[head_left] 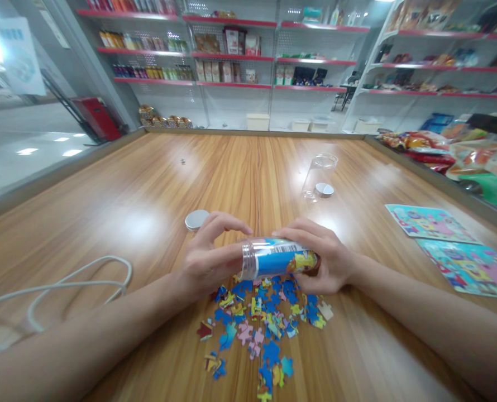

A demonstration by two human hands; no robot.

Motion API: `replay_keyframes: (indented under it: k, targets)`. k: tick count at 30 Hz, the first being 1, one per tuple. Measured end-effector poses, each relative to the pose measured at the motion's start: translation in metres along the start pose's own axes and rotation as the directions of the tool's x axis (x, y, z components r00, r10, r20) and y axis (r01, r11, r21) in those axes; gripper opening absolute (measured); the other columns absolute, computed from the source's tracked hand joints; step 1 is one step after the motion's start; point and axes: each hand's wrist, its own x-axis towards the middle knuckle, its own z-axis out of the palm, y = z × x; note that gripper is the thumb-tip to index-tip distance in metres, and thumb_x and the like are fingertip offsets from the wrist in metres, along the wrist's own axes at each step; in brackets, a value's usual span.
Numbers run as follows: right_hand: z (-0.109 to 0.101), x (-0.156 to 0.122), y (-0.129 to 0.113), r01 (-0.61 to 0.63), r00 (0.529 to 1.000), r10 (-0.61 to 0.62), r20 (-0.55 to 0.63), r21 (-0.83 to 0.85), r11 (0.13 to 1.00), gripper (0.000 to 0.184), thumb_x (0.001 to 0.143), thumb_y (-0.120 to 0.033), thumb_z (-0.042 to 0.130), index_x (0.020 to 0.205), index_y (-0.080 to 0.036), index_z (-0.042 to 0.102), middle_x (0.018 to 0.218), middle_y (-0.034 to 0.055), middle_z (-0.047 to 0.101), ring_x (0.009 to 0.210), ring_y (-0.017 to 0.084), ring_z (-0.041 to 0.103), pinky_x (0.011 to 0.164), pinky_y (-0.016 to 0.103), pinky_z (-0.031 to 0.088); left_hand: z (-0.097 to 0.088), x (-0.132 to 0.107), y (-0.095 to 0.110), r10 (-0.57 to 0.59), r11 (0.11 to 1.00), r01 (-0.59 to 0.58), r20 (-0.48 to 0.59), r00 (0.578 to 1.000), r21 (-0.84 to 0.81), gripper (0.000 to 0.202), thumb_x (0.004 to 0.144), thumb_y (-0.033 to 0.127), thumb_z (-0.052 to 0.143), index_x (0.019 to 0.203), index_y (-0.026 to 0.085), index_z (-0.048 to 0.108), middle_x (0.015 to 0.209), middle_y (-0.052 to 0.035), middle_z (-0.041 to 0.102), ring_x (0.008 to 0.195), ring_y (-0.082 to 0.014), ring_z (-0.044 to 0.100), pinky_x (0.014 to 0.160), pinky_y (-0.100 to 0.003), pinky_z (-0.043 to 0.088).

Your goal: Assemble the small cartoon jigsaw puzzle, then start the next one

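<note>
Above the middle of the near table, my right hand (321, 254) is wrapped round the base end of a clear plastic jar (276, 258) with a blue cartoon label and barcode. The jar lies on its side, its threaded mouth toward the left. My left hand (213, 254) is at that mouth, one finger stretched over the rim and others reaching to the opening; whether they go inside is unclear. Beneath the jar, loose jigsaw puzzle pieces (270, 353) in blue, yellow and pink lie scattered. A silver lid (196, 219) rests beyond my left hand.
A second clear jar (311, 176) lies farther back beside another silver lid (324, 190). Two colourful picture cards (474, 265) are at the right. A white cable (81, 285) loops at the left, and packaged snacks (416, 145) sit past the right table edge.
</note>
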Motion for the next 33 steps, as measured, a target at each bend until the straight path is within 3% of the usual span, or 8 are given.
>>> replay_keyframes:
  k: [5, 9, 13, 18, 22, 28, 30, 33]
  targets:
    - [0.004, -0.001, -0.003, -0.038, 0.999, 0.039, -0.002, 0.230, 0.972, 0.075, 0.070, -0.026, 0.077, 0.140, -0.019, 0.053, 0.115, 0.0114, 0.067, 0.096, 0.024, 0.066, 0.081, 0.037, 0.056, 0.000, -0.003, 0.003, -0.012, 0.999, 0.011, -0.029, 1.000, -0.041, 0.017, 0.084, 0.013, 0.075, 0.095, 0.026, 0.077, 0.109, -0.0057, 0.063, 0.097, -0.0195, 0.059, 0.082, -0.038, 0.050]
    - [0.006, -0.001, -0.007, -0.231, 0.953, 0.303, -0.005, 0.636, 0.736, 0.061, 0.074, -0.023, 0.080, 0.131, -0.022, 0.057, 0.101, 0.0052, 0.070, 0.080, 0.016, 0.067, 0.065, 0.026, 0.054, 0.001, -0.004, 0.000, -0.095, 0.993, 0.087, -0.098, 0.991, -0.077, 0.036, 0.082, 0.013, 0.077, 0.114, 0.029, 0.075, 0.110, -0.0065, 0.061, 0.099, -0.0194, 0.060, 0.078, -0.035, 0.051]
    - [0.008, 0.001, -0.006, -0.309, 0.891, 0.453, 0.021, 0.758, 0.574, 0.051, 0.074, -0.027, 0.081, 0.121, -0.021, 0.063, 0.096, 0.0042, 0.071, 0.078, 0.016, 0.066, 0.063, 0.025, 0.052, 0.003, -0.003, 0.000, -0.158, 0.983, 0.144, -0.128, 0.979, -0.112, 0.039, 0.082, 0.012, 0.076, 0.115, 0.033, 0.075, 0.106, -0.0058, 0.061, 0.098, -0.0190, 0.059, 0.078, -0.035, 0.050]
    - [0.011, 0.003, 0.000, -0.305, 0.857, 0.515, -0.017, 0.788, 0.535, 0.044, 0.074, -0.034, 0.081, 0.114, -0.019, 0.067, 0.095, 0.0045, 0.071, 0.077, 0.015, 0.065, 0.064, 0.025, 0.050, 0.007, -0.005, -0.001, -0.213, 0.971, 0.193, -0.148, 0.966, -0.140, 0.028, 0.082, 0.012, 0.075, 0.103, 0.030, 0.078, 0.105, -0.0049, 0.060, 0.098, -0.0184, 0.058, 0.077, -0.034, 0.050]
    - [0.011, 0.001, 0.005, -0.361, 0.836, 0.548, 0.022, 0.774, 0.520, 0.041, 0.077, -0.040, 0.079, 0.108, -0.017, 0.068, 0.091, 0.0048, 0.070, 0.074, 0.015, 0.063, 0.062, 0.025, 0.048, 0.010, -0.005, -0.003, -0.256, 0.956, 0.240, -0.081, 0.963, -0.168, 0.019, 0.084, 0.010, 0.073, 0.096, 0.024, 0.077, 0.107, -0.0059, 0.060, 0.099, -0.0183, 0.059, 0.076, -0.034, 0.049]
    - [0.010, -0.004, 0.009, -0.447, 0.796, 0.598, 0.097, 0.760, 0.472, 0.042, 0.082, -0.055, 0.070, 0.086, -0.014, 0.064, 0.071, 0.0021, 0.063, 0.059, 0.012, 0.054, 0.051, 0.022, 0.038, 0.006, -0.002, 0.001, -0.125, 0.986, 0.130, 0.058, 0.990, -0.103, 0.034, 0.087, 0.013, 0.070, 0.120, 0.023, 0.071, 0.118, -0.0105, 0.062, 0.109, -0.0231, 0.058, 0.083, -0.038, 0.051]
    - [0.009, -0.002, 0.008, -0.450, 0.807, 0.583, 0.092, 0.735, 0.508, 0.041, 0.082, -0.054, 0.071, 0.089, -0.014, 0.064, 0.074, 0.0019, 0.063, 0.062, 0.012, 0.055, 0.052, 0.021, 0.040, 0.005, -0.002, 0.002, -0.131, 0.984, 0.140, 0.083, 0.988, -0.111, 0.039, 0.090, 0.015, 0.068, 0.128, 0.022, 0.067, 0.119, -0.0113, 0.061, 0.110, -0.0230, 0.058, 0.085, -0.038, 0.052]
    - [0.011, 0.000, 0.004, -0.443, 0.831, 0.554, 0.052, 0.665, 0.601, 0.045, 0.081, -0.043, 0.077, 0.114, -0.018, 0.061, 0.092, 0.0033, 0.065, 0.073, 0.013, 0.060, 0.060, 0.022, 0.047, 0.006, -0.002, 0.002, -0.167, 0.969, 0.179, 0.081, 0.983, -0.171, 0.039, 0.093, 0.015, 0.064, 0.130, 0.025, 0.066, 0.119, -0.0103, 0.060, 0.110, -0.0213, 0.059, 0.085, -0.037, 0.054]
